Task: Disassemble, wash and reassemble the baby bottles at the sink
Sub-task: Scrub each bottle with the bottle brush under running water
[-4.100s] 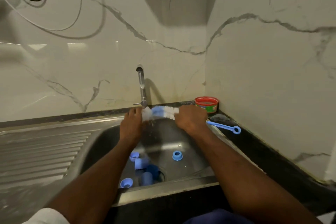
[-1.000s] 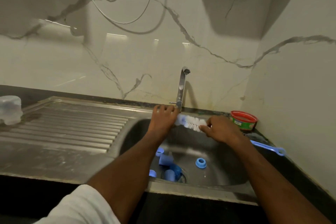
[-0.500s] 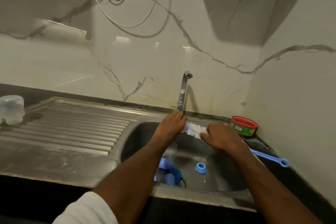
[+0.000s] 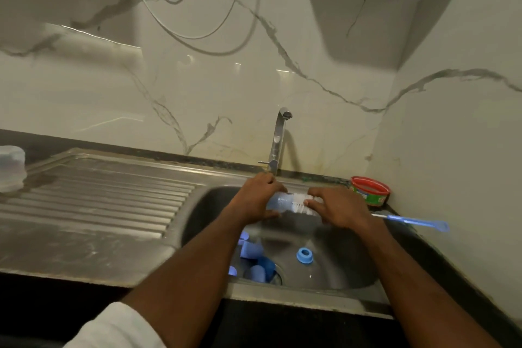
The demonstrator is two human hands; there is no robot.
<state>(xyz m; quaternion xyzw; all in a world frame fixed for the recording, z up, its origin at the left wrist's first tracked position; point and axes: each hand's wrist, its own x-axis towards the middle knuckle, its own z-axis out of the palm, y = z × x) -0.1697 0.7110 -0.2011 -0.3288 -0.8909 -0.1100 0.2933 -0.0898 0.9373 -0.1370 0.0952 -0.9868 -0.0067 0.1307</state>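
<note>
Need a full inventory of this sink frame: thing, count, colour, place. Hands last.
baby bottle: 1, clear bluish, held sideways over the sink
bottle brush: 1, white bristles, blue handle, bristle end at the bottle's mouth
ring collar: 1, blue, sink floor, right of the drain
loose bottle parts: several, blue, exact count unclear, piled at the drain
sink: 1, steel, centre
tap: 1, steel, behind the sink
drainboard: 1, steel, left of the sink
tub: 1, red rim, green label, right corner
clear container: 1, far left edge
left hand: grips the bottle
right hand: grips the brush
</note>
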